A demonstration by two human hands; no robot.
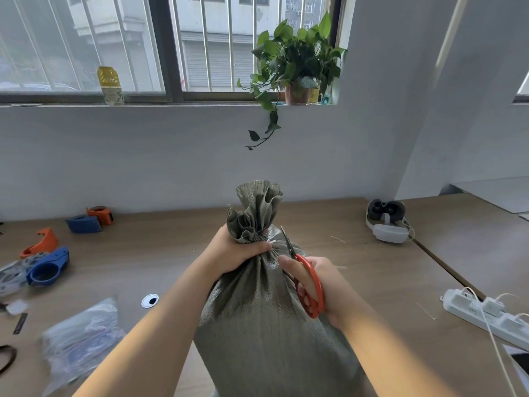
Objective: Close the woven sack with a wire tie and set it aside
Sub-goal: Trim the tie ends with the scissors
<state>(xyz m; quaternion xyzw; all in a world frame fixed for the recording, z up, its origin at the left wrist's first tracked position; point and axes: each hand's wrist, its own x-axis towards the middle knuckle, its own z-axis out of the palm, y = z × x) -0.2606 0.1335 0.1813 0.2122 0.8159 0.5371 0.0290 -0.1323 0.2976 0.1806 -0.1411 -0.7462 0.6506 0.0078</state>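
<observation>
A grey-green woven sack (pixel 266 333) stands upright on a wooden table (pixel 372 253), close in front of the person. Its neck is bunched into a ruffle at the top. The left hand (pixel 237 250) wraps its fingers tightly around that neck. The right hand (pixel 329 287), just beside it, curls around orange scissors (pixel 309 285), whose blades point up alongside the neck. To the left lie blue and orange tape dispensers (pixel 48 267) and a plastic bag (pixel 83 339). To the right are a headset (pixel 388 224) and a power strip (pixel 486 313). A plant (pixel 297 61) sits on the windowsill.
</observation>
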